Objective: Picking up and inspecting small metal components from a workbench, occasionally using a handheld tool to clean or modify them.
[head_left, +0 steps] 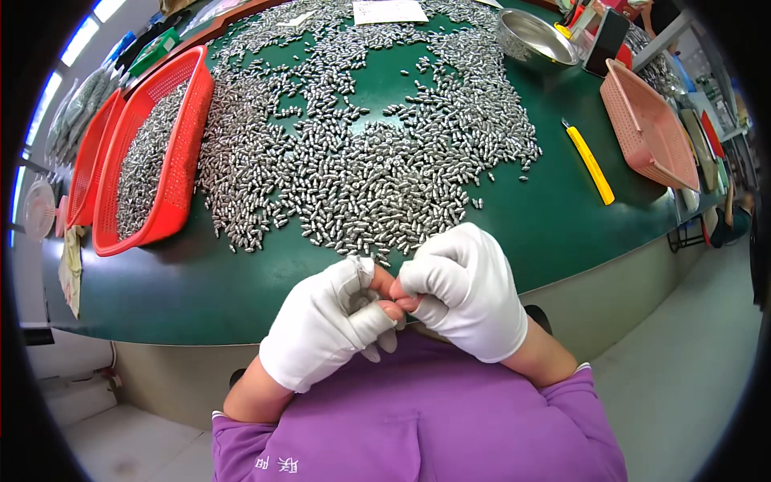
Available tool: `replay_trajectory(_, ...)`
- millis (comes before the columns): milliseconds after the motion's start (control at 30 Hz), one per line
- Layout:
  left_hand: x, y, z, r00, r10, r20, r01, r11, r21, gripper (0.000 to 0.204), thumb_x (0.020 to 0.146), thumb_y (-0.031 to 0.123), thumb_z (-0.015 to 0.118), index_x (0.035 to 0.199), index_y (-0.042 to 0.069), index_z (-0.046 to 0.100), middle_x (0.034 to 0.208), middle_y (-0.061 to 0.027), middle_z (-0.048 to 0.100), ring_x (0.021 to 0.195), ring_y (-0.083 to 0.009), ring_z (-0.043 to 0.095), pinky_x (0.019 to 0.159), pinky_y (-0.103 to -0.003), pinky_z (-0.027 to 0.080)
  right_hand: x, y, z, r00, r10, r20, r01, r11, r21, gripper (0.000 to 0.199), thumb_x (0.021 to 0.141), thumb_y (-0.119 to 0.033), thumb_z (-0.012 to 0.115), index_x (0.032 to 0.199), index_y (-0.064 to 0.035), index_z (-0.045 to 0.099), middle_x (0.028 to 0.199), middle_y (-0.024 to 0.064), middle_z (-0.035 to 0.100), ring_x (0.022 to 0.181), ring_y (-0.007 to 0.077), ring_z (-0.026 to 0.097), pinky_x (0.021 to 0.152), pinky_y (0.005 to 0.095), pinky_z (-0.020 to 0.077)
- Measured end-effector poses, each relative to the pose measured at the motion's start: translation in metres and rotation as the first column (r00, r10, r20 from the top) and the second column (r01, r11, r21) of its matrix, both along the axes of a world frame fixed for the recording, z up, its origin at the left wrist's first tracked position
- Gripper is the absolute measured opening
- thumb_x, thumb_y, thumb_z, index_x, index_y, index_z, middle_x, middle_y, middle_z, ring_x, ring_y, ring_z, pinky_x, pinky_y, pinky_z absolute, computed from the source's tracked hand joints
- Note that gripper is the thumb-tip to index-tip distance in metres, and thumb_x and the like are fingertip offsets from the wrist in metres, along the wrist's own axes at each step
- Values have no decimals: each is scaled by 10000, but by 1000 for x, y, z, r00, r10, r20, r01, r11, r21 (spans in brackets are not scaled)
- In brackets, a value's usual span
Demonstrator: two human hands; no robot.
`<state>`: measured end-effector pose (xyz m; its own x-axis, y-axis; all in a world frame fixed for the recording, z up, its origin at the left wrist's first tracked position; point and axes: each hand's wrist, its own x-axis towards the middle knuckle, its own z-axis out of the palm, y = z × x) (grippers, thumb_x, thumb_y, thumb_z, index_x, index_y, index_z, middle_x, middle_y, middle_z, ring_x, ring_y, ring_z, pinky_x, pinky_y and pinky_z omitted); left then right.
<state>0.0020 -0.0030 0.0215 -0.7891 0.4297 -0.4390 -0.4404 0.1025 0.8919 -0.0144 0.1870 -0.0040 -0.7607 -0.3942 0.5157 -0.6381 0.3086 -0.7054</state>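
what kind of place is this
Most likely a small factory sorting or inspection bench. A green table is covered with a heap of small metal parts, red mesh baskets hold more, and the white-gloved left hand and right hand meet at its edge.

free: bare green table [562, 217] front-right | blocked: metal pieces [361, 161] centre; red basket [152, 153] left

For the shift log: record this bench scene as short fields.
Left hand: white-gloved left hand, bare fingertips meeting the right's
Right hand: white-gloved right hand, curled; anything pinched is hidden
Surface: green table
Parts: small silvery metal pieces spread loose
Left side: red baskets, partly filled
Right side: pink basket, yellow utility knife, steel bowl
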Motion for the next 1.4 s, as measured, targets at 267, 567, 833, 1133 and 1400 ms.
replay_trajectory(267, -1, -5, 0, 999, 51, -1, -51, 998, 40, 107, 980, 93, 511, 997, 0, 562, 801, -65, 635, 624, -102, 609, 547, -229, 523, 4, 0, -1, 996, -53, -65, 47, 995, -89, 183, 746, -41, 758, 858, -97, 624, 698, 28, 602, 593, 193, 572, 550, 291, 439)
replay_trajectory(567, 0, -4, 1, 999, 48, 20, -48, 998, 27, 153, 1002, 118, 459, 1025, -6, 546, 814, -73, 629, 634, -109, 609, 571, -236, 527, -1, -1, -9, 993, 58, -107, -61, 998, -28, 199, 729, -63, 741, 913, -96, 672, 629, 47, 564, 455, 201, 532, 412, 295, 393)
replay_trajectory(833, 0, -5, 0, 999, 49, 22, -50, 998, 38, 154, 1001, 114, 458, 1015, -6, 553, 805, -70, 629, 625, -106, 605, 561, -234, 524, -3, -3, -7, 987, 50, -154, -54, 998, -21, 170, 738, -81, 740, 876, -76, 641, 653, 55, 575, 494, 225, 556, 430, 315, 411)
replay_trajectory(1133, 0, -3, 1, 997, 71, 23, -71, 997, 2, 132, 992, 109, 477, 983, 1, 552, 790, -59, 627, 618, -101, 602, 550, -229, 519, 0, -8, -7, 991, -23, -128, 17, 999, -45, 175, 678, -59, 726, 804, -92, 609, 637, 53, 557, 491, 255, 543, 407, 346, 398)
replay_trajectory(1400, 1, -5, 0, 996, 78, 38, -79, 997, 22, 117, 986, 103, 479, 974, 7, 544, 786, -62, 626, 612, -104, 599, 546, -230, 516, -2, -3, -10, 976, 64, -208, -60, 998, 26, 272, 699, 17, 718, 945, -79, 651, 636, 55, 577, 460, 194, 547, 399, 289, 407)
